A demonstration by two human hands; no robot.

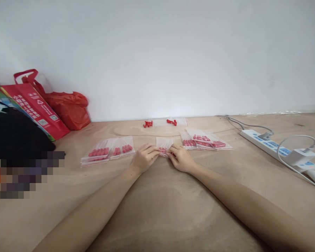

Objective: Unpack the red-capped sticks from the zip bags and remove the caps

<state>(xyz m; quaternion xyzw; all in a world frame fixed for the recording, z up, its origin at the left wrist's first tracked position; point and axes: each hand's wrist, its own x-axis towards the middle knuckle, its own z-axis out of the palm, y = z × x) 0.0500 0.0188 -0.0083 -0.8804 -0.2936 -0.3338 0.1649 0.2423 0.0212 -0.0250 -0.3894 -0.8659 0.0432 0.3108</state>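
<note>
Between my hands a clear zip bag (166, 141) lies on the table with several small red pieces inside, near its lower edge. My left hand (146, 158) has its fingers closed on the bag's left edge. The right edge is pinched by my right hand (181, 157). Filled zip bags (120, 147) with red pieces lie to the left of my left hand. More filled bags (204, 139) overlap in a pile right of my right hand. Loose red pieces (148, 124) sit near the wall, beside flat clear bags (160, 122).
A white power strip (265, 143) with a plugged-in charger (303, 156) and grey cables lies at the right. Red shopping bags (68, 108) and a black bag (15, 133) stand at the left. A white wall (173, 59) closes off the back of the wooden table (157, 217).
</note>
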